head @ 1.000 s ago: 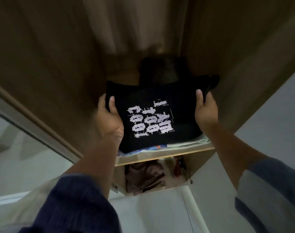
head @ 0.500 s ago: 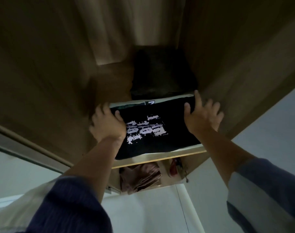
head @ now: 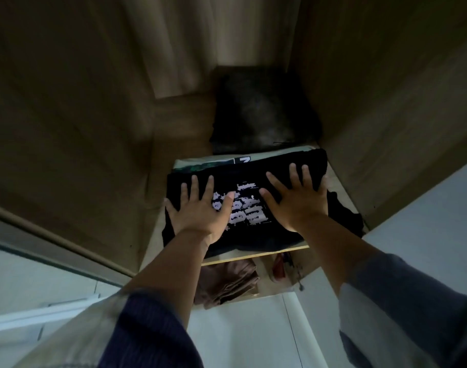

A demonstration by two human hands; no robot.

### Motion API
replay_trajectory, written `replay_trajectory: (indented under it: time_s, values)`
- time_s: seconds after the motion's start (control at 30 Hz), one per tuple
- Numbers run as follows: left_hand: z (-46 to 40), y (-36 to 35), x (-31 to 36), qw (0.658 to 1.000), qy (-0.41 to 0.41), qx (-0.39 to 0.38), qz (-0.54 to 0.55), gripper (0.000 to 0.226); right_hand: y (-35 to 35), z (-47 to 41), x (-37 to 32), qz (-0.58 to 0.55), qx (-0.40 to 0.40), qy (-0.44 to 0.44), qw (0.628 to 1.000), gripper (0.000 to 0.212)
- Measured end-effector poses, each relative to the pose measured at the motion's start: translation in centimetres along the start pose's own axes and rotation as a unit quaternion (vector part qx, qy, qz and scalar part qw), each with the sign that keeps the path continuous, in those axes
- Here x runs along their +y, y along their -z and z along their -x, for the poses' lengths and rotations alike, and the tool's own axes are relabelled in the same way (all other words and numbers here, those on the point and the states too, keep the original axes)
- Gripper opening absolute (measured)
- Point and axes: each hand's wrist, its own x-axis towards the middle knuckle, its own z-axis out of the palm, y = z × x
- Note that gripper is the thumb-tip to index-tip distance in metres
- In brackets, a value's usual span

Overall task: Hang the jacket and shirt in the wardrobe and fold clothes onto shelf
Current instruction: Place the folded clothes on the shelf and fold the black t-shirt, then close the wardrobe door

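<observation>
A folded black T-shirt (head: 251, 179) with white lettering lies on the wooden wardrobe shelf (head: 256, 255), on top of a light folded garment (head: 205, 163) whose far edge shows. My left hand (head: 200, 211) lies flat on the shirt's left half, fingers spread. My right hand (head: 298, 197) presses flat on its right half, fingers spread too. Neither hand grips the cloth. The lettering is partly hidden under both hands.
A dark folded pile (head: 261, 112) sits deeper on the same shelf. Below the shelf lie brown folded clothes (head: 227, 282) and a small red object (head: 280, 266). Wardrobe walls close in on both sides. A pale hanging garment (head: 190, 35) shows above.
The black shirt went from held at its sides above the shelf to lying on the pile. Both hands let go of its edges and now rest flat on top.
</observation>
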Motion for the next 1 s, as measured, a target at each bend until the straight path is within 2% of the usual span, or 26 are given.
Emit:
replay_trajectory:
  time_s: [0.17,0.4,0.63,0.83,1.0]
  values:
    - [4.2,4.7,0.3,0.998,-0.023,0.046,-0.044,0.071,4.4,3.8,0.1,-0.025,-0.013,-0.013,1.000,0.059]
    - [15.7,15.2,1.9,0.990,-0.065,0.109,-0.060,0.069,14.9,16.1,1.5,-0.060,0.086,-0.012,0.994,0.055]
    - [28.2,24.7,6.9,0.965,-0.121,0.227,-0.048,0.067,24.7,29.0,4.9,-0.086,0.201,-0.024,0.975,0.055]
    - [38.7,29.4,11.7,0.933,-0.147,0.328,-0.021,0.066,32.1,38.4,9.6,-0.081,0.359,-0.004,0.930,0.053]
    - [46.8,30.4,15.5,0.909,-0.154,0.388,0.012,0.066,34.6,46.8,13.4,-0.068,0.464,0.036,0.883,0.053]
